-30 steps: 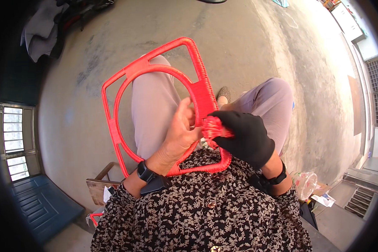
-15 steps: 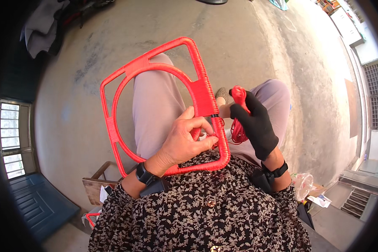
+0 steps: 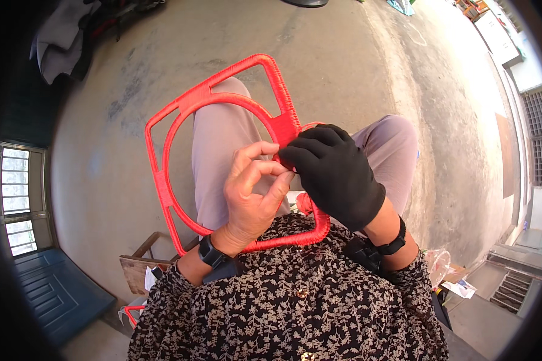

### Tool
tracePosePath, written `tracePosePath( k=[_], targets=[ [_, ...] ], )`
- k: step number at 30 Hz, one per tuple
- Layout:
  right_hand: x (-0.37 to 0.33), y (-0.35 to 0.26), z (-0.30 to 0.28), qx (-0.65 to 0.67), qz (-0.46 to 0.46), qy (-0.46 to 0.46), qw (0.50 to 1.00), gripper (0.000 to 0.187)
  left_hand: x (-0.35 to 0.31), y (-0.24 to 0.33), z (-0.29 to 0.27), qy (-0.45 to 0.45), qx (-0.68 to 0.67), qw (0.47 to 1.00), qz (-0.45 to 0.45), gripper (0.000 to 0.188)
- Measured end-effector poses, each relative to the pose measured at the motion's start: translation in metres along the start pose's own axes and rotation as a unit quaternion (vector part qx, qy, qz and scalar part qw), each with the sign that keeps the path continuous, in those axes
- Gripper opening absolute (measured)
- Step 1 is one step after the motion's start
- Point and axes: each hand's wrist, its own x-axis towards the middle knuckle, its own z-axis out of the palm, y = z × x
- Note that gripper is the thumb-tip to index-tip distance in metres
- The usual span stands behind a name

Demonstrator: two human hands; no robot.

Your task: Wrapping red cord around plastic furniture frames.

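Gloved right hand (image 3: 336, 175) moved to red frame (image 3: 285, 128), clear bag (image 3: 438, 266), contents unclear

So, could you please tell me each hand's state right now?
Left hand: fingers drawn in at the red frame; whether holding anything cannot be told.
Right hand: gloved, curled over the red frame; grip hidden.

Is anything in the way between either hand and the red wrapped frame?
Nothing visible is: the bare left hand and black-gloved right hand meet at the right side of the red wrapped frame. The glove hides part of that side, so what lies beneath cannot be told.
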Motion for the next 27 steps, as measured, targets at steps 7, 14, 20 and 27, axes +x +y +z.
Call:
tracePosePath(
  k=[7,14,20,27],
  targets=[
    [-0.011,-0.002,0.002,0.166,0.018,-0.042,0.985,0.050,0.004,-0.001,0.006,0.052,0.008,0.998,0.026,0.012],
    [-0.026,0.019,0.008,0.257,0.063,0.058,0.963,0.049,0.002,-0.011,0.009,-0.005,-0.063,0.997,-0.047,0.012],
    [-0.018,0.011,-0.004,0.119,0.026,-0.002,0.993,0.036,0.001,0.000,0.008,-0.001,-0.341,0.901,-0.267,0.013],
    [-0.013,0.008,0.002,-0.001,-0.014,0.002,1.000,0.028,-0.001,-0.013,0.002,-0.026,-0.479,0.823,-0.304,0.013]
  ],
)
